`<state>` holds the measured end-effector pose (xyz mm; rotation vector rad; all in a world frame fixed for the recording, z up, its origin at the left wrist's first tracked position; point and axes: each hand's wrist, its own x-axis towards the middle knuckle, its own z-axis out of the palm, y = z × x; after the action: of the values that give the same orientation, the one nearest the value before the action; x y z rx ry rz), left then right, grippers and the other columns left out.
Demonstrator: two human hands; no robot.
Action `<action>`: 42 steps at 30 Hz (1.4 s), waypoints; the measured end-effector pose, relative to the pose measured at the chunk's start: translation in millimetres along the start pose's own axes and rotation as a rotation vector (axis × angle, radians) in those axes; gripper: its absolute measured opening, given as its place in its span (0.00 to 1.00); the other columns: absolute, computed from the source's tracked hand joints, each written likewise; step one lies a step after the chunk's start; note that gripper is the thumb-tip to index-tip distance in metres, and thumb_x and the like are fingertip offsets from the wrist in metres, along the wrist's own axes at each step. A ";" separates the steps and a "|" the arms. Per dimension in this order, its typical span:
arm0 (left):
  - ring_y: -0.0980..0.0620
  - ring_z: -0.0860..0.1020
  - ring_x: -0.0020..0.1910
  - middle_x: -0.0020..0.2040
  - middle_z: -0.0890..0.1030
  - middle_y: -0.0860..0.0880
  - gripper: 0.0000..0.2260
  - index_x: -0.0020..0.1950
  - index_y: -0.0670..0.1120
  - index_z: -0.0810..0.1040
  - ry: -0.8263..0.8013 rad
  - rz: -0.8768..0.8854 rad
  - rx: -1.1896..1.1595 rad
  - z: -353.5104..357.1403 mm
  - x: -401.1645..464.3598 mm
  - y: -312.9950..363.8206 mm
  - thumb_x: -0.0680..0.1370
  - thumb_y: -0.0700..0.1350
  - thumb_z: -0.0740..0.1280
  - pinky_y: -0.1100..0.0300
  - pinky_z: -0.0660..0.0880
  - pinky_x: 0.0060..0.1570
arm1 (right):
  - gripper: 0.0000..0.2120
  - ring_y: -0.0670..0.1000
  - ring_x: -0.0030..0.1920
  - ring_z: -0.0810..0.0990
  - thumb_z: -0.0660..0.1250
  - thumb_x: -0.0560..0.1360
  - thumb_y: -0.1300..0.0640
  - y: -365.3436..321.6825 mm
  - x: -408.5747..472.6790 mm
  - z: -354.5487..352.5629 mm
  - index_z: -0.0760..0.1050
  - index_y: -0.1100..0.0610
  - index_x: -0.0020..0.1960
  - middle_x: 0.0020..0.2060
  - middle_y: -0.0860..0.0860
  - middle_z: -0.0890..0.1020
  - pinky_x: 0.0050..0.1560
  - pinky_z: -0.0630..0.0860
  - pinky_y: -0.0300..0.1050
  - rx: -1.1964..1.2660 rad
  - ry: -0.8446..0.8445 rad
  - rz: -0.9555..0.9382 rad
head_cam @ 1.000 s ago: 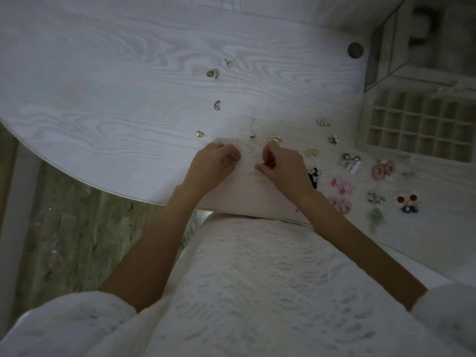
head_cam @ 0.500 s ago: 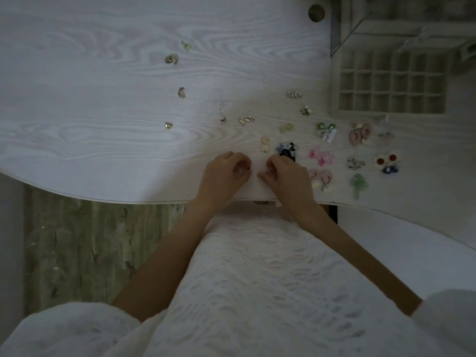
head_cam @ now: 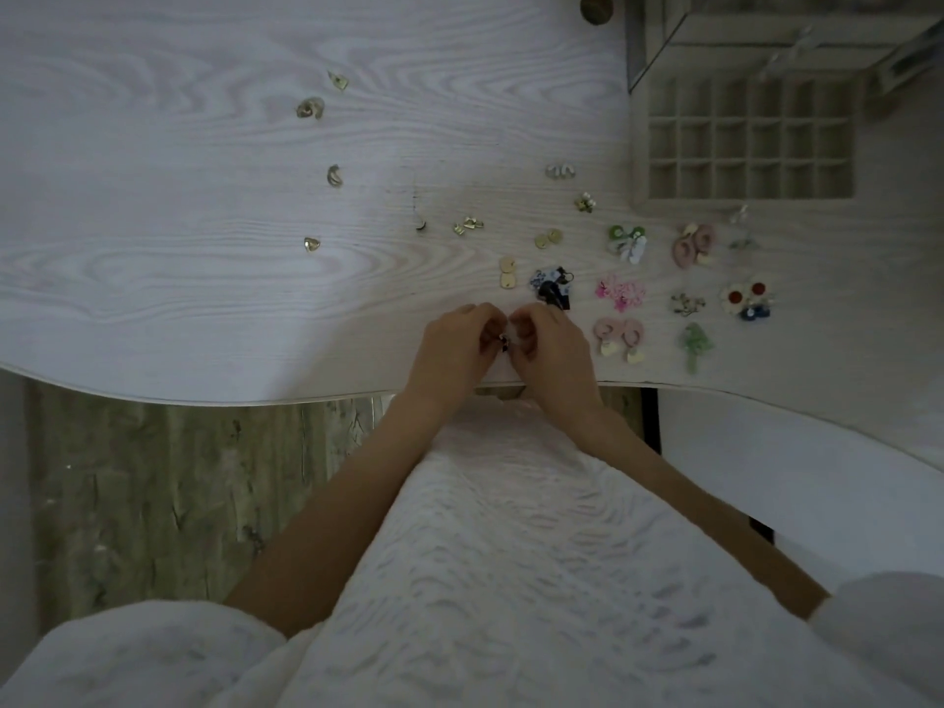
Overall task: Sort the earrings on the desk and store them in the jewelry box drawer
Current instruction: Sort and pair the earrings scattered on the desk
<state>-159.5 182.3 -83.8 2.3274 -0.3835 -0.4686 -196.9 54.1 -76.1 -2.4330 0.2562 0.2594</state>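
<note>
1. The left hand [head_cam: 456, 348] and right hand [head_cam: 553, 347] are bare, with no rings or bracelets visible.
2. Both forearms are uncovered up to loose white sleeves [head_cam: 143, 651] bunched near the elbows.
3. The white garment [head_cam: 505, 580] has a textured, wavy, ripple-like weave down the front.

The pale whitewashed desk [head_cam: 204, 206] under my hands is wood-grain, matt and smooth looking. The small gold stud earrings [head_cam: 309, 108] up around 11 o'clock have a shiny metal gleam. The pink loop earrings [head_cam: 619, 330] off at 3 o'clock look matt, like clay or plastic, can't tell which. The beige gridded drawer tray [head_cam: 638, 161] at 1 o'clock looks soft and velvety. My white top [head_cam: 511, 554] is a textured, crinkly cloth.
</note>
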 end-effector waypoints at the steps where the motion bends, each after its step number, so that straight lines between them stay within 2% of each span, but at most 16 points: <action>1: 0.45 0.80 0.39 0.42 0.82 0.44 0.08 0.49 0.44 0.80 0.006 0.002 -0.001 0.7 -0.2 0.3 0.70 0.38 0.69 0.49 0.77 0.42 | 0.06 0.54 0.42 0.76 0.66 0.73 0.64 0.2 -0.2 0.7 0.74 0.62 0.50 0.45 0.57 0.77 0.41 0.74 0.51 0.008 0.011 0.003; 6: 0.46 0.81 0.41 0.44 0.83 0.44 0.09 0.52 0.43 0.80 0.033 0.012 -0.018 -0.3 -2.5 -0.8 0.72 0.37 0.68 0.50 0.78 0.44 | 0.04 0.53 0.41 0.76 0.66 0.74 0.63 0.5 -0.9 1.5 0.74 0.61 0.49 0.44 0.56 0.78 0.40 0.74 0.48 0.019 0.043 -0.010; 11: 0.47 0.81 0.42 0.48 0.83 0.45 0.10 0.55 0.43 0.79 0.015 0.047 0.007 -18.1 -8.8 2.9 0.75 0.37 0.65 0.53 0.77 0.46 | 0.09 0.54 0.43 0.77 0.64 0.71 0.68 -0.6 2.7 -6.2 0.75 0.62 0.50 0.46 0.57 0.78 0.40 0.73 0.45 -0.030 0.033 -0.057; 15: 0.51 0.79 0.45 0.49 0.81 0.49 0.08 0.52 0.48 0.80 0.125 0.059 0.049 -51.1 -16.6 -12.9 0.75 0.41 0.67 0.59 0.75 0.44 | 0.06 0.53 0.44 0.76 0.63 0.73 0.65 -9.6 14.7 -16.8 0.76 0.60 0.48 0.47 0.56 0.77 0.42 0.69 0.38 -0.108 0.044 -0.190; 17: 0.52 0.78 0.45 0.48 0.82 0.50 0.08 0.52 0.49 0.80 0.238 -0.008 0.060 -70.3 -19.9 -32.2 0.74 0.42 0.67 0.61 0.74 0.42 | 0.06 0.53 0.46 0.75 0.63 0.74 0.65 -23.1 28.3 -18.4 0.76 0.60 0.48 0.46 0.55 0.77 0.44 0.64 0.34 -0.119 0.017 -0.270; 19: 0.51 0.78 0.45 0.47 0.82 0.48 0.09 0.53 0.48 0.80 0.350 -0.114 0.072 -86.8 -19.8 -54.8 0.74 0.42 0.68 0.59 0.75 0.42 | 0.06 0.54 0.47 0.75 0.63 0.73 0.65 -41.0 46.3 -16.8 0.77 0.60 0.48 0.46 0.56 0.78 0.44 0.61 0.33 -0.122 -0.022 -0.354; 21: 0.49 0.78 0.46 0.50 0.81 0.47 0.11 0.55 0.47 0.79 0.447 -0.236 0.053 -101.2 -15.6 -77.5 0.73 0.41 0.68 0.55 0.77 0.44 | 0.06 0.55 0.48 0.75 0.64 0.72 0.66 -61.0 67.3 -9.4 0.77 0.60 0.48 0.46 0.56 0.78 0.45 0.63 0.34 -0.142 -0.057 -0.444; 23: 0.50 0.77 0.47 0.53 0.79 0.47 0.13 0.57 0.47 0.78 0.491 -0.317 0.023 -110.7 -6.3 -92.5 0.73 0.42 0.69 0.58 0.75 0.45 | 0.08 0.56 0.48 0.75 0.64 0.72 0.67 -78.7 92.5 0.6 0.78 0.61 0.48 0.46 0.56 0.79 0.44 0.67 0.38 -0.160 -0.075 -0.513; 25: 0.52 0.77 0.47 0.53 0.78 0.47 0.13 0.58 0.48 0.78 0.490 -0.366 0.008 -116.9 4.2 -100.7 0.74 0.44 0.69 0.65 0.70 0.45 | 0.10 0.56 0.51 0.74 0.63 0.72 0.67 -96.8 121.2 11.6 0.77 0.60 0.52 0.49 0.56 0.79 0.46 0.68 0.40 -0.174 -0.104 -0.522; 28: 0.51 0.77 0.44 0.50 0.79 0.46 0.11 0.55 0.48 0.80 0.469 -0.371 -0.028 -122.6 13.6 -104.9 0.73 0.44 0.69 0.68 0.68 0.45 | 0.13 0.55 0.55 0.73 0.62 0.73 0.65 -122.4 159.1 27.4 0.75 0.59 0.58 0.54 0.56 0.77 0.51 0.68 0.41 -0.190 -0.131 -0.489; 31: 0.50 0.78 0.42 0.48 0.80 0.46 0.08 0.49 0.46 0.82 0.445 -0.329 -0.015 -120.9 15.5 -104.9 0.71 0.39 0.71 0.73 0.65 0.42 | 0.16 0.56 0.59 0.71 0.61 0.74 0.64 -136.1 182.2 37.1 0.73 0.59 0.61 0.58 0.57 0.74 0.54 0.69 0.43 -0.197 -0.099 -0.432; 33: 0.49 0.79 0.44 0.48 0.81 0.46 0.06 0.46 0.45 0.83 0.445 -0.320 -0.024 -123.0 17.3 -106.7 0.70 0.39 0.71 0.73 0.64 0.42 | 0.18 0.57 0.62 0.68 0.60 0.74 0.65 -143.9 197.3 39.4 0.72 0.59 0.63 0.62 0.58 0.72 0.57 0.69 0.47 -0.209 -0.036 -0.390; 35: 0.49 0.79 0.45 0.47 0.82 0.46 0.05 0.46 0.45 0.82 0.428 -0.321 -0.037 -124.9 19.2 -108.2 0.70 0.40 0.71 0.72 0.65 0.43 | 0.21 0.58 0.66 0.65 0.59 0.74 0.68 -147.4 213.7 38.4 0.69 0.59 0.66 0.67 0.58 0.68 0.64 0.66 0.48 -0.250 0.006 -0.385; 37: 0.50 0.79 0.45 0.47 0.82 0.47 0.05 0.46 0.45 0.82 0.395 -0.332 -0.054 -126.6 20.8 -109.8 0.71 0.41 0.71 0.69 0.67 0.43 | 0.23 0.56 0.71 0.60 0.57 0.75 0.69 -146.2 228.3 37.9 0.66 0.59 0.69 0.72 0.56 0.64 0.69 0.58 0.46 -0.290 -0.040 -0.397; 39: 0.50 0.77 0.45 0.46 0.81 0.46 0.05 0.46 0.45 0.81 0.360 -0.337 -0.059 -128.2 22.2 -111.7 0.71 0.41 0.71 0.69 0.65 0.41 | 0.22 0.56 0.72 0.60 0.56 0.76 0.69 -142.7 237.4 39.4 0.66 0.60 0.69 0.71 0.55 0.65 0.70 0.54 0.44 -0.300 -0.093 -0.416; 42: 0.54 0.74 0.42 0.46 0.80 0.47 0.04 0.46 0.44 0.79 0.305 -0.315 -0.047 -131.7 25.3 -115.9 0.72 0.41 0.70 0.70 0.63 0.40 | 0.18 0.56 0.67 0.68 0.59 0.75 0.68 -138.0 238.3 42.9 0.72 0.62 0.64 0.64 0.56 0.74 0.67 0.59 0.42 -0.275 -0.045 -0.425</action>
<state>-63.7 331.4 -82.1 2.3728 0.1404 -0.2588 61.4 158.4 -85.1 -2.6719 -0.3377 0.1662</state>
